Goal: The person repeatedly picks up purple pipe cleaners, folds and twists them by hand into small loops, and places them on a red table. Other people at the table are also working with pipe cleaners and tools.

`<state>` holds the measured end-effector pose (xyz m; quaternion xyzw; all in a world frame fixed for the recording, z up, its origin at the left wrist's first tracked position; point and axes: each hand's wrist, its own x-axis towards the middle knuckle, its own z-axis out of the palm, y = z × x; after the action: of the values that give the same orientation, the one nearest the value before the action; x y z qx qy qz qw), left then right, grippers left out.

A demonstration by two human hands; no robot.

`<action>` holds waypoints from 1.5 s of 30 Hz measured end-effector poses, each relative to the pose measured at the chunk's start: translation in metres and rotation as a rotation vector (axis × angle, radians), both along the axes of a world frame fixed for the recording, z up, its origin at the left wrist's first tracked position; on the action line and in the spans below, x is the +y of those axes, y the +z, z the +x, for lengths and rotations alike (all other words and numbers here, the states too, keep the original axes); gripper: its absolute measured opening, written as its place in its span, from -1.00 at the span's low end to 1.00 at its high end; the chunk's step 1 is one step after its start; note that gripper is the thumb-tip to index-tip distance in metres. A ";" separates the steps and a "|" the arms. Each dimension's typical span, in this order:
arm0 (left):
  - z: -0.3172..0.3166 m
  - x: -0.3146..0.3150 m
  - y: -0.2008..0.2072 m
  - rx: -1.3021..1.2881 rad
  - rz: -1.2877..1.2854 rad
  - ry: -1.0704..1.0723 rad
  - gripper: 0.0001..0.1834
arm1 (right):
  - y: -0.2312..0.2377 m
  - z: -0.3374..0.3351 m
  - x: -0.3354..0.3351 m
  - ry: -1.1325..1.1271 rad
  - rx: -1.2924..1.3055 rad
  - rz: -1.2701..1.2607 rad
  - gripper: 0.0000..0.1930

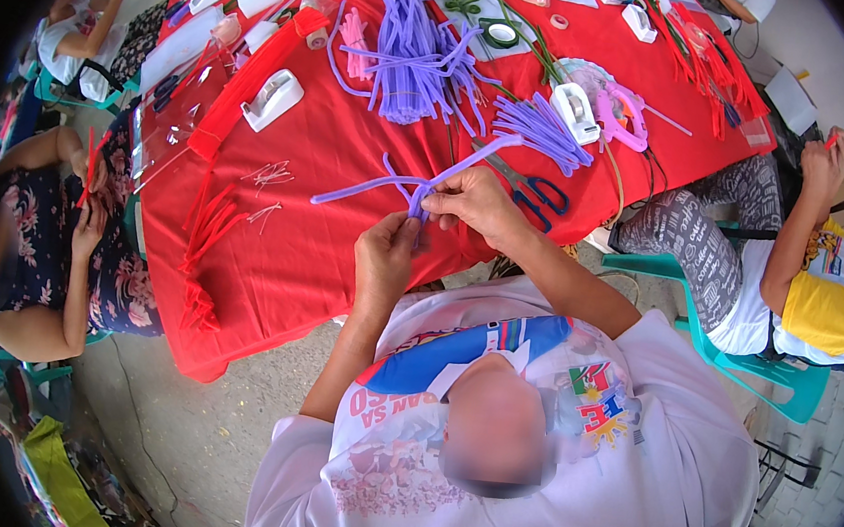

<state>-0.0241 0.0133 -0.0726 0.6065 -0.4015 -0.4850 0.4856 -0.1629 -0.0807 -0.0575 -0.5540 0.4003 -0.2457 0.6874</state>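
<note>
Over the near edge of the red-covered table, my two hands hold purple pipe cleaners (353, 192) that cross and twist together. My left hand (384, 252) pinches them from below, just under the crossing. From the right, my right hand (474, 203) closes thumb and fingers on the same crossing. One long end points left, a short one sticks up, and another runs up to the right. Beyond lie a large bundle of purple pipe cleaners (407, 87) and a smaller purple bundle (544, 132). Dark-handled scissors (540, 202) lie right of my right hand.
On the red tablecloth (290, 282) are a white tape dispenser (274, 100), another tape dispenser (576, 113), a pink glue gun (623, 115), red pipe cleaners (209, 235) and thin pale sticks (269, 175). A person sits at the left, another at the right (793, 266), each handling red pieces.
</note>
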 end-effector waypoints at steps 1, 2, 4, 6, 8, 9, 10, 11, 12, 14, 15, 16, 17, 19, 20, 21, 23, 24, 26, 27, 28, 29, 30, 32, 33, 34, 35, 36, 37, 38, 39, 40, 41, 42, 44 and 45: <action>0.001 0.000 0.003 0.019 0.015 -0.008 -0.75 | -0.002 -0.003 -0.003 0.027 -0.010 0.013 -0.88; 0.002 0.000 0.005 0.036 0.032 -0.012 -0.76 | 0.001 -0.004 -0.006 0.057 -0.022 0.028 -0.88; 0.003 0.001 0.006 0.049 0.030 -0.018 -0.76 | 0.002 -0.007 -0.011 0.102 -0.043 0.039 -0.86; 0.003 0.001 0.006 0.069 0.026 -0.035 -0.77 | 0.003 -0.008 -0.014 0.137 -0.060 0.030 -0.84; 0.002 0.000 0.005 0.098 0.021 -0.066 -0.77 | 0.007 -0.006 -0.012 0.150 -0.045 -0.003 -0.82; 0.002 0.000 0.005 0.111 0.018 -0.090 -0.78 | 0.009 -0.005 -0.012 0.156 -0.037 -0.020 -0.81; 0.003 0.000 0.004 0.125 0.015 -0.114 -0.78 | 0.011 -0.005 -0.012 0.174 -0.054 -0.013 -0.80; 0.003 0.000 0.004 0.138 0.013 -0.139 -0.78 | 0.013 -0.006 -0.013 0.192 -0.072 -0.006 -0.80; 0.003 0.000 0.006 0.183 0.026 -0.130 -0.78 | 0.014 -0.006 -0.014 0.209 -0.090 0.001 -0.79; 0.002 0.001 0.012 0.272 0.052 -0.109 -0.78 | 0.011 -0.009 -0.016 0.217 -0.169 0.033 -0.79; 0.002 0.001 0.012 0.253 0.049 -0.114 -0.78 | 0.010 -0.010 -0.017 0.221 -0.208 0.050 -0.79; 0.003 0.000 0.011 0.235 0.046 -0.119 -0.78 | 0.010 -0.010 -0.018 0.218 -0.169 0.017 -0.79; 0.003 -0.001 0.011 0.216 0.042 -0.124 -0.78 | 0.010 -0.009 -0.019 0.214 -0.130 -0.017 -0.79; 0.004 0.000 0.009 0.168 0.028 -0.121 -0.78 | 0.010 -0.009 -0.020 0.214 -0.061 -0.056 -0.81; 0.004 0.000 0.008 0.145 0.020 -0.121 -0.78 | 0.010 -0.009 -0.021 0.217 -0.031 -0.059 -0.82; 0.004 0.000 0.009 0.156 0.023 -0.123 -0.78 | 0.009 -0.009 -0.021 0.220 -0.001 -0.063 -0.83; 0.004 -0.001 0.011 0.177 0.029 -0.128 -0.78 | 0.010 -0.009 -0.019 0.177 -0.015 -0.037 -0.87; 0.005 -0.001 0.013 0.180 0.049 -0.135 -0.78 | 0.010 -0.009 -0.017 0.155 -0.022 -0.024 -0.89; 0.007 -0.003 0.016 0.186 0.088 -0.148 -0.77 | 0.013 -0.008 -0.013 0.117 -0.024 0.027 -0.90; 0.007 -0.003 0.015 0.174 0.069 -0.143 -0.78 | 0.014 -0.008 -0.012 0.099 -0.025 0.052 -0.91; 0.007 -0.003 0.012 0.163 0.050 -0.138 -0.78 | 0.013 -0.008 -0.012 0.110 -0.056 0.054 -0.91; 0.006 -0.004 0.011 0.152 0.031 -0.135 -0.79 | 0.010 -0.009 -0.013 0.117 -0.086 0.057 -0.91; 0.004 -0.004 0.012 0.152 0.008 -0.102 -0.80 | 0.007 -0.010 -0.014 0.124 -0.115 0.059 -0.91; 0.000 -0.005 0.015 0.152 -0.039 -0.033 -0.83 | 0.004 -0.010 -0.015 0.111 -0.028 -0.046 -0.92; 0.000 -0.005 0.014 0.154 -0.033 -0.048 -0.83 | 0.004 -0.009 -0.015 0.106 0.016 -0.098 -0.92; 0.002 -0.006 0.011 0.156 -0.026 -0.062 -0.83 | 0.004 -0.009 -0.014 0.093 0.016 -0.102 -0.92; 0.004 -0.006 0.009 0.158 -0.020 -0.076 -0.83 | 0.004 -0.008 -0.013 0.079 0.015 -0.107 -0.92; 0.005 -0.007 0.010 0.188 0.011 -0.080 -0.83 | 0.005 -0.007 -0.011 0.066 0.015 -0.111 -0.92; 0.006 -0.007 0.010 0.218 0.042 -0.084 -0.82 | 0.005 -0.006 -0.010 0.066 -0.016 -0.085 -0.92; 0.006 -0.008 0.011 0.249 0.073 -0.090 -0.81 | 0.005 -0.005 -0.008 0.064 -0.047 -0.058 -0.91; 0.007 -0.008 0.014 0.256 0.092 -0.099 -0.81 | 0.005 -0.005 -0.007 0.062 -0.078 -0.032 -0.91; 0.007 -0.008 0.018 0.264 0.110 -0.108 -0.82 | 0.005 -0.005 -0.006 0.054 -0.087 -0.031 -0.91; 0.007 -0.009 0.021 0.271 0.128 -0.116 -0.82 | 0.005 -0.004 -0.005 0.047 -0.096 -0.031 -0.90; 0.008 -0.009 0.022 0.276 0.136 -0.115 -0.82 | 0.005 -0.004 -0.005 0.040 -0.106 -0.031 -0.90; 0.008 -0.009 0.022 0.287 0.151 -0.114 -0.82 | 0.003 -0.004 -0.003 0.042 -0.102 -0.037 -0.92; 0.008 -0.009 0.022 0.273 0.149 -0.104 -0.82 | 0.002 -0.004 -0.003 0.043 -0.100 -0.041 -0.92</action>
<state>-0.0158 0.0045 -0.0509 0.5478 -0.3256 -0.6156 0.4636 -0.1667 -0.0834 -0.0559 -0.5634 0.3485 -0.2661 0.7002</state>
